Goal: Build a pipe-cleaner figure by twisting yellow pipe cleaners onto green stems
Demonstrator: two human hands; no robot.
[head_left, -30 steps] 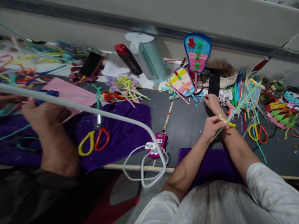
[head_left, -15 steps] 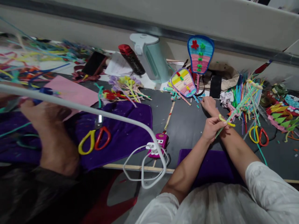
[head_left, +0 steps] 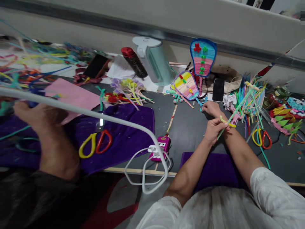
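Note:
My left hand point(head_left: 214, 129) is closed in a pinch round a green fuzzy pipe cleaner stem point(head_left: 235, 110), which slants up to the right. A short yellow pipe cleaner point(head_left: 228, 122) crosses the stem at my fingertips. Beyond it, my right hand point(head_left: 211, 108) reaches leftward over the dark table, its forearm passing behind the stem. Its fingers are curled together by small light blue pipe cleaner bits point(head_left: 202, 101); what they hold, if anything, is too small to make out. Just right of my right hand lies a pink glue gun point(head_left: 235, 117).
Scissors point(head_left: 261, 138) lie right of my forearm, near a pipe cleaner bundle point(head_left: 256, 98). Ahead are two fan-shaped crafts point(head_left: 187, 85), a phone point(head_left: 218, 89) and a pale green jug point(head_left: 157, 63). A power strip point(head_left: 160, 148) with a white cable sits left; a co-worker's hand point(head_left: 35, 113) is farther left.
My right hand's fingertips have shifted slightly left and toward me. The green stem has swung a little left, and the pink glue gun shows more plainly. The co-worker's hand has moved left.

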